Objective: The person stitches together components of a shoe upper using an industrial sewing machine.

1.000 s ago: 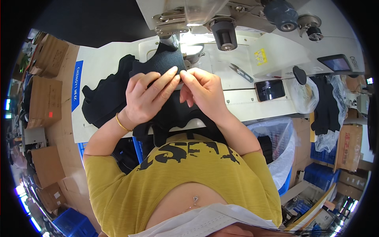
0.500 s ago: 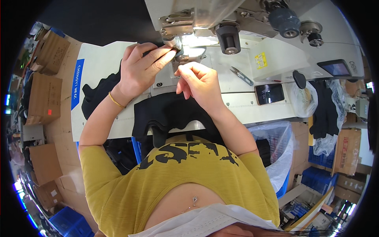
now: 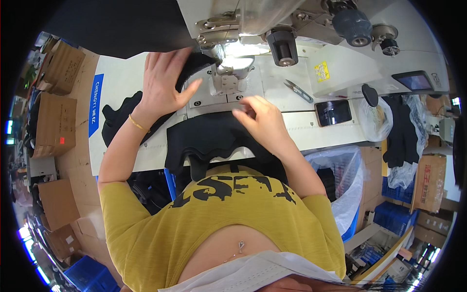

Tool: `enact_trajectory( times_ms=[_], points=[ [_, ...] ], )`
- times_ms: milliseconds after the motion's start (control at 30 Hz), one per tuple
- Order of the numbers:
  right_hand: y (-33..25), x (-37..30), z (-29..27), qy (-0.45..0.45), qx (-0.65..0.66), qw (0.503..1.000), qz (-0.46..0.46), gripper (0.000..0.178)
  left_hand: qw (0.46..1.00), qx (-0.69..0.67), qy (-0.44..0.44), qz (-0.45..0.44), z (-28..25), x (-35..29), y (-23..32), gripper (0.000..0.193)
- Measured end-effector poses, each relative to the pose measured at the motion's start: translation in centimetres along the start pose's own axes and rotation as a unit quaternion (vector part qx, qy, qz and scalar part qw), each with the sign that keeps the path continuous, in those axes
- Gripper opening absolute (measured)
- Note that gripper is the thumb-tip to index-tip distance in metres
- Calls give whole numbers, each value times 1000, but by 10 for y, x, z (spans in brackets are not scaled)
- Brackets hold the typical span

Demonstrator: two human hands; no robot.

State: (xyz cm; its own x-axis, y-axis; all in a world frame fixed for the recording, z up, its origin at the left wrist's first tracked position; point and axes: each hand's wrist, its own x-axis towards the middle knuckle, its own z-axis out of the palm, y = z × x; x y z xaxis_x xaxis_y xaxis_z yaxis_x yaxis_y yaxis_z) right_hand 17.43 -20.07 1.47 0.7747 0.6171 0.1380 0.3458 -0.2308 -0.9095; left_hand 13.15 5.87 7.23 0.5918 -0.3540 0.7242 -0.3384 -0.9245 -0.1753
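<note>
Left of frame: black cloth (image 3: 120, 117) lies rumpled on the white tabletop (image 3: 116, 73), wavy edge outward. Looks light, limp, matte, so probably not slippery; should fold rather than hold a shape. Best hold: flat fingers near the edge, not a bunched grab, which would likely crease or stretch it.

Upper left of centre: left hand (image 3: 165, 85) over that cloth, fingers long and spread, thumb out wide, nothing pinched. A dark cloth strip (image 3: 195, 63) shows between it and the sewing-machine arm (image 3: 232, 75); can't tell if same piece.

Centre: second black panel (image 3: 206, 134), near table edge, smooth upper rim, wavy lower rim hanging off the front. Same soft feel, I'd guess; overhang could drag it down. Take the upper rim, one pinch per corner.

Just right of centre: right hand (image 3: 263, 119) above that panel's right end, fingers half curled. Can't tell if it touches or pinches anything.

Farther right: snips (image 3: 298, 91), then phone (image 3: 333, 113), both clear of the cloth.
</note>
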Motion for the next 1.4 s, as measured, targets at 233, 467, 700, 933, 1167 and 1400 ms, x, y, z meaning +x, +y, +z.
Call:
enact_trajectory(
  times_ms=[233,467,700,933,1167,1400],
  points=[
    [23,-34,0,-20,-319,946,45,64,900,-273,-172,-294,-6,-10,-2,94],
    [22,-37,-5,70,-316,943,-81,57,919,185,-299,-177,-73,-11,8,92],
    [-47,-18,6,116,-27,965,-234,45,838,-420,-224,-266,-50,26,55,23],
    [-57,14,4,-108,326,934,102,26,788,-454,-213,-357,-14,42,9,16],
    [-57,26,9,-64,392,914,77,24,693,-504,-236,-458,-2,47,-4,18],
    [-53,25,13,-59,404,910,70,24,741,-500,-188,-407,17,37,-15,15]
  ],
)
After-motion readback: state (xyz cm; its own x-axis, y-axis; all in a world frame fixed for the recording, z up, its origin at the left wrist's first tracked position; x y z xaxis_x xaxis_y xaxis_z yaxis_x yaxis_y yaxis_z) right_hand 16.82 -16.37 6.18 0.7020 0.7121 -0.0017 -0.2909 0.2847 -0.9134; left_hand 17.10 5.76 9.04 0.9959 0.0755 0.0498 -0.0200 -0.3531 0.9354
